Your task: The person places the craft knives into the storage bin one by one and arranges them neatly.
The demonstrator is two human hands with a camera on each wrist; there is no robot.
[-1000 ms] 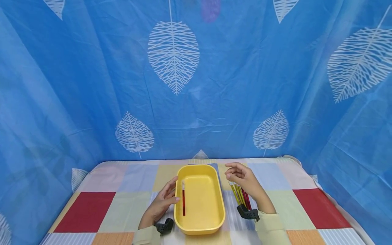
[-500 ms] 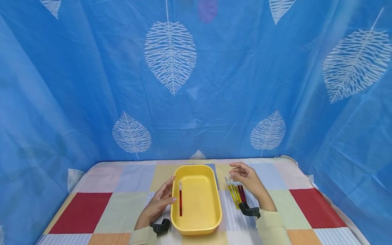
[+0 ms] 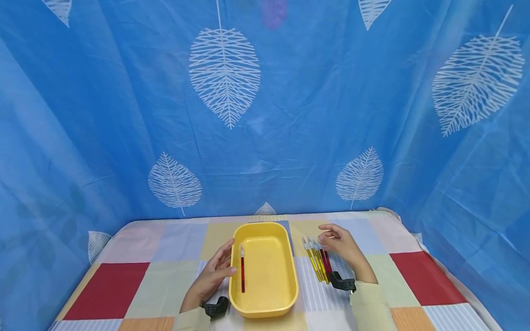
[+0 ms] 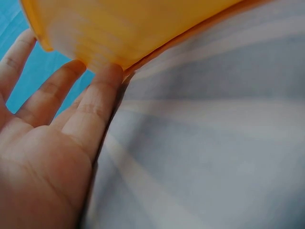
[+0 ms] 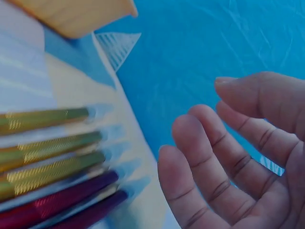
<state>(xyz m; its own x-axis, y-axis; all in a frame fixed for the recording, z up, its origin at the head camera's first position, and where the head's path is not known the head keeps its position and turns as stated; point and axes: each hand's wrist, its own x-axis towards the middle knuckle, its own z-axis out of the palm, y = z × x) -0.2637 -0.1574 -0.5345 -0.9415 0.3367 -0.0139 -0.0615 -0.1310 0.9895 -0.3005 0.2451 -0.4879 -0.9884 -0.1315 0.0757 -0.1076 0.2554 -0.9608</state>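
A yellow plastic tray (image 3: 269, 266) stands in the middle of the table. One dark red paintbrush (image 3: 242, 274) with a pale tip lies inside it along the left wall. My left hand (image 3: 211, 276) rests against the tray's left side, thumb at the rim; in the left wrist view its extended fingers (image 4: 93, 107) touch the outer wall. To the tray's right, several paintbrushes with yellow and dark red handles (image 3: 318, 264) lie side by side, pale tips pointing away. Just right of those tips hovers my right hand (image 3: 340, 243), fingers loosely bent and holding nothing. The black wrist mount hides some handle ends.
A patchwork cloth (image 3: 165, 285) covers the table. Blue curtain (image 3: 298, 138) with white leaf prints hangs behind and along both sides. Behind the tray's far right corner shows a flat blue patch (image 3: 286, 227).
The right hand has drawn slightly right from the loose brushes, uncovering more of their tips. The left hand stays at the tray, and the whole head view has shifted a little.
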